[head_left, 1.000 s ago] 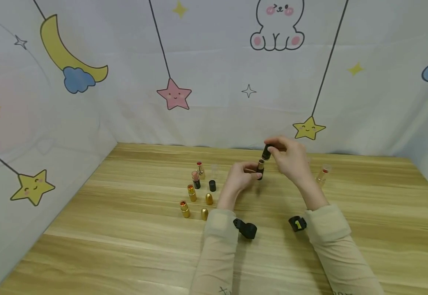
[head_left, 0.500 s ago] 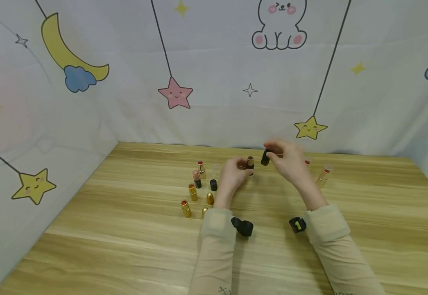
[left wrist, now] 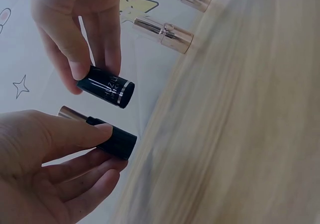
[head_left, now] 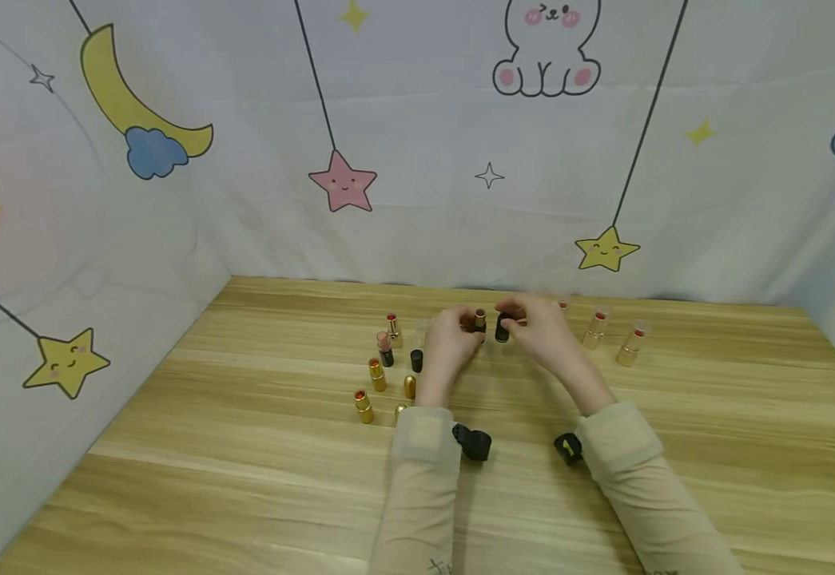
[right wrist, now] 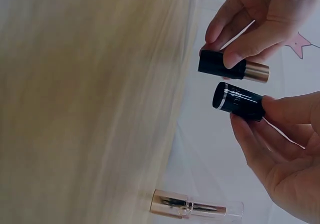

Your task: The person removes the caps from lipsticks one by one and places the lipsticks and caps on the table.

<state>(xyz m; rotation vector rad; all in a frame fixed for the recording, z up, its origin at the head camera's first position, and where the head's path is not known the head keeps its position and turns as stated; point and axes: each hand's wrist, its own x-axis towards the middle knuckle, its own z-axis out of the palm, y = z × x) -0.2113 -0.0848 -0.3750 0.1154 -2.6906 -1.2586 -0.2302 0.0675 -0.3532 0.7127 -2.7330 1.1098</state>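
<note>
My left hand (head_left: 447,343) pinches an uncapped lipstick (left wrist: 116,140) by its black base, its gold collar pointing up. Just to the right, my right hand (head_left: 542,329) holds a black lipstick cap (left wrist: 106,87) between thumb and fingers. White lettering and a silver ring near its open end show in the left wrist view. Cap and lipstick stand side by side with a narrow gap, both close over the table in the head view. Left of my left hand a pink lipstick (head_left: 384,349) stands uncapped, with a small black cap (head_left: 416,361) beside it.
Two gold lipsticks, the nearer one (head_left: 363,406) at front left, stand near gold caps (head_left: 409,387) partly behind my left wrist. A red lipstick (head_left: 394,329) stands behind them. Clear-capped lipsticks (head_left: 630,345) line the right side. A printed cloth (head_left: 417,239) hangs behind the table (head_left: 244,447).
My left hand has carried the lipstick left and slightly down. My right hand has brought the cap down and left beside it, uncovering clear-capped lipsticks on the right.
</note>
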